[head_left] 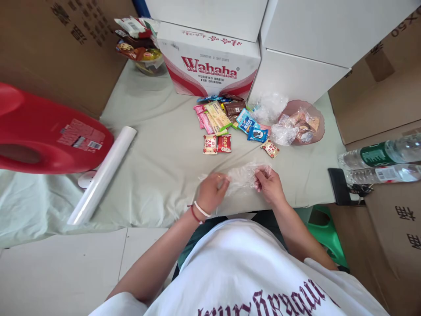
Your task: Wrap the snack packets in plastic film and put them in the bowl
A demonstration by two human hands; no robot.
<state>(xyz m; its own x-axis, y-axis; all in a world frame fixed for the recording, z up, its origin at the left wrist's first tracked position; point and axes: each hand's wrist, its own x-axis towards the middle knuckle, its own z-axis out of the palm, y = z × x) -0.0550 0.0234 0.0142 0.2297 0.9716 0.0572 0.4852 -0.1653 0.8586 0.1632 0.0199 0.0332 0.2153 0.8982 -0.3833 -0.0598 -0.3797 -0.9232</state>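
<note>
My left hand [211, 192] and my right hand [268, 183] both pinch a thin clear plastic bag [242, 176], stretched between them just above the pale green cloth [158, 153]. Both hands have their fingers closed on the plastic. Beyond the bag lies a heap of wrapped snacks [226, 116], with two small red and white packets [217, 144] nearest my hands and another packet [270, 149] to the right.
A pink bowl [317, 116] with wrapped snacks and crumpled plastic sits right of the heap. A roll of clear film [102, 174] and a red container [42, 131] lie left. A Wahaha box [208, 61], white boxes and cardboard cartons stand behind. Water bottles [381, 162] lie at right.
</note>
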